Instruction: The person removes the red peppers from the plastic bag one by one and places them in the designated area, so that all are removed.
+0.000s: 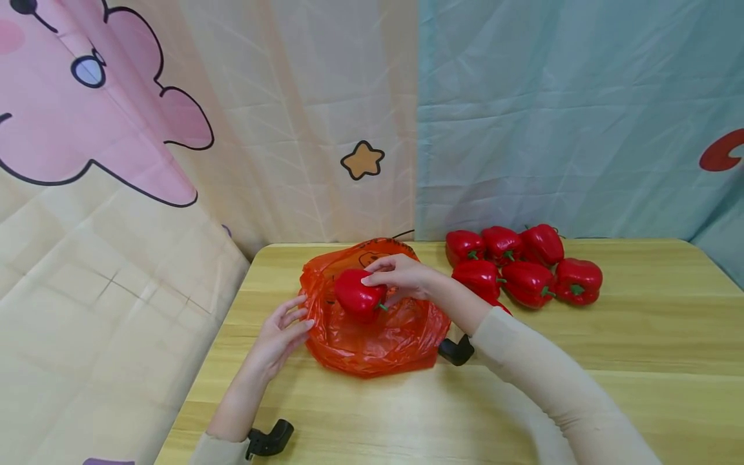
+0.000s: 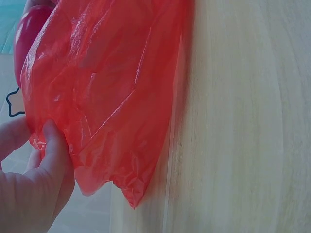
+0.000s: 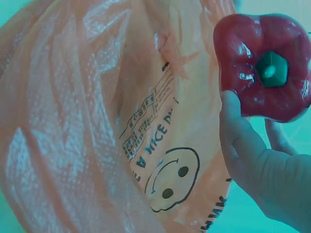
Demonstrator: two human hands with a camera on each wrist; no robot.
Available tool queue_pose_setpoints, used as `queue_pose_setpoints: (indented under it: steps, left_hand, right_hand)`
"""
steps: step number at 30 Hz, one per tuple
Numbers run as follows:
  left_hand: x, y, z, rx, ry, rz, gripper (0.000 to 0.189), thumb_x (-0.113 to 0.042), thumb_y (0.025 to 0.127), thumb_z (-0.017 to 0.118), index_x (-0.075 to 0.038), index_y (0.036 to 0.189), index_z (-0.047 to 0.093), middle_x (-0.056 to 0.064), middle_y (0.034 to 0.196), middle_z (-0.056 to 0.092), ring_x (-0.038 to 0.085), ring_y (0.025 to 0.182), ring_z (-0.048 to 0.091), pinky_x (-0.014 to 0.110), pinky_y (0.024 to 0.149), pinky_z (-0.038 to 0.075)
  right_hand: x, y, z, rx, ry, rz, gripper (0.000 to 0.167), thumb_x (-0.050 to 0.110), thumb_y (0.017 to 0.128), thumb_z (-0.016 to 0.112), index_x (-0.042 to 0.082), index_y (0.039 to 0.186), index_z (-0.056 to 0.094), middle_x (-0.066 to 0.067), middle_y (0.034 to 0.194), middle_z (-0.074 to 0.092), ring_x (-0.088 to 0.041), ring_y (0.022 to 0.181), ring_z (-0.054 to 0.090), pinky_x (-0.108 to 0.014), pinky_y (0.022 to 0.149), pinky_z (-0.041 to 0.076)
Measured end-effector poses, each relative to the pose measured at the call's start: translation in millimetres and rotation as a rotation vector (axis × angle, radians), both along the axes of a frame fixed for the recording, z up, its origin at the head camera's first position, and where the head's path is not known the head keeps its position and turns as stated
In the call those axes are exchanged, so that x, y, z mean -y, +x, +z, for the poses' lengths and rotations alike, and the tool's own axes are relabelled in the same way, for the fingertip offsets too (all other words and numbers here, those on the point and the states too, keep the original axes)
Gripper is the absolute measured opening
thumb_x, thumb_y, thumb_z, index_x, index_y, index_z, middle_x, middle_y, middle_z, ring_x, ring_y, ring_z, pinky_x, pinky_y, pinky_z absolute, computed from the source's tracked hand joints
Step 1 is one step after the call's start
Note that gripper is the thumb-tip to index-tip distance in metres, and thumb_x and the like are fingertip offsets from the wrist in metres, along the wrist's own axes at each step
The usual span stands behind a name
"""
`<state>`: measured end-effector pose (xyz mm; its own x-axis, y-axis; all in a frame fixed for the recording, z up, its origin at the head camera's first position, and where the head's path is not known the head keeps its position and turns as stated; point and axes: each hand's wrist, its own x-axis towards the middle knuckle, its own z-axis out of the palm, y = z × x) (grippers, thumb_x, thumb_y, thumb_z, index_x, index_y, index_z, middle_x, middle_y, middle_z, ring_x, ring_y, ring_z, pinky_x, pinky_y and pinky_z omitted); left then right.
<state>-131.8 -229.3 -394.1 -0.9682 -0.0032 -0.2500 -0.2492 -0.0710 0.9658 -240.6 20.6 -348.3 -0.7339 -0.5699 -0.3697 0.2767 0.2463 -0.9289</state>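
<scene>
My right hand (image 1: 401, 274) holds a shiny red bell pepper (image 1: 359, 294) over the mouth of an orange-red plastic bag (image 1: 372, 352). In the right wrist view, thumb and fingers grip the pepper (image 3: 238, 63), whose green stem faces the camera. The bag stands with its mouth spread; black lettering and a smiley face show on its wall (image 3: 194, 131). At the bag's left side, my left hand (image 1: 283, 336) touches the plastic with fairly straight, spread fingers. Its thumb lies against the bag (image 2: 112, 97) in the left wrist view, with some fingers partly hidden behind the plastic.
Several red bell peppers (image 1: 529, 284) lie grouped on the wooden table (image 1: 651, 323) right of the bag, one partly hidden by the right forearm. Patterned curtains (image 1: 290, 129) hang behind and left of the table. A black wrist mount (image 1: 456, 350) juts from each wrist.
</scene>
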Motion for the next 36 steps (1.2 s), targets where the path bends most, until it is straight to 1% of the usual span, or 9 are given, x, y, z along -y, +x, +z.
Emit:
queue_pose_setpoints:
  steps: [8, 14, 24, 31, 36]
  left_hand:
    - [0.4, 0.2, 0.8, -0.004, -0.004, 0.0, 0.056, 0.002, 0.09, 0.056, -0.005, 0.14, 0.033, 0.013, 0.122, 0.047, 0.01, 0.092, 0.06, 0.026, 0.084, 0.051]
    - [0.7, 1.0, 0.4, -0.012, 0.006, -0.007, 0.056, 0.002, 0.091, 0.054, -0.005, 0.141, 0.031, 0.01, 0.12, 0.048, 0.009, 0.091, 0.06, 0.023, 0.083, 0.051]
    - [0.9, 1.4, 0.6, -0.014, 0.016, -0.007, 0.056, 0.002, 0.091, 0.054, -0.004, 0.141, 0.03, 0.01, 0.119, 0.047, 0.009, 0.091, 0.059, 0.024, 0.083, 0.051]
    - [1.4, 2.4, 0.3, -0.011, 0.014, 0.003, 0.055, 0.002, 0.091, 0.054, -0.004, 0.141, 0.031, 0.009, 0.119, 0.047, 0.009, 0.091, 0.059, 0.024, 0.083, 0.051]
    - [2.2, 2.8, 0.8, -0.013, 0.016, 0.004, 0.056, 0.002, 0.091, 0.054, -0.005, 0.141, 0.03, 0.009, 0.119, 0.047, 0.009, 0.091, 0.059, 0.024, 0.083, 0.051]
  right_hand:
    - [-5, 6.4, 2.9, -0.057, -0.045, -0.119, 0.042, 0.014, 0.086, 0.066, 0.003, 0.124, 0.052, -0.016, 0.115, 0.053, -0.027, 0.091, 0.059, -0.041, 0.068, 0.056]
    - [-12, 10.9, 4.0, -0.078, -0.083, -0.176, 0.042, 0.016, 0.087, 0.065, 0.002, 0.124, 0.052, -0.016, 0.114, 0.053, -0.026, 0.092, 0.059, -0.041, 0.071, 0.056]
    - [-36, 16.7, 11.5, -0.105, -0.109, -0.21, 0.043, 0.015, 0.089, 0.062, 0.001, 0.127, 0.049, -0.017, 0.12, 0.052, -0.027, 0.097, 0.057, -0.042, 0.076, 0.054]
    - [-53, 18.6, 13.4, -0.152, -0.127, -0.218, 0.044, 0.015, 0.089, 0.061, -0.003, 0.128, 0.049, -0.018, 0.117, 0.053, -0.025, 0.093, 0.059, -0.044, 0.076, 0.054]
    - [-62, 19.1, 15.6, -0.17, -0.136, -0.224, 0.047, 0.014, 0.09, 0.061, -0.003, 0.131, 0.046, -0.02, 0.121, 0.052, -0.024, 0.092, 0.059, -0.043, 0.074, 0.055]
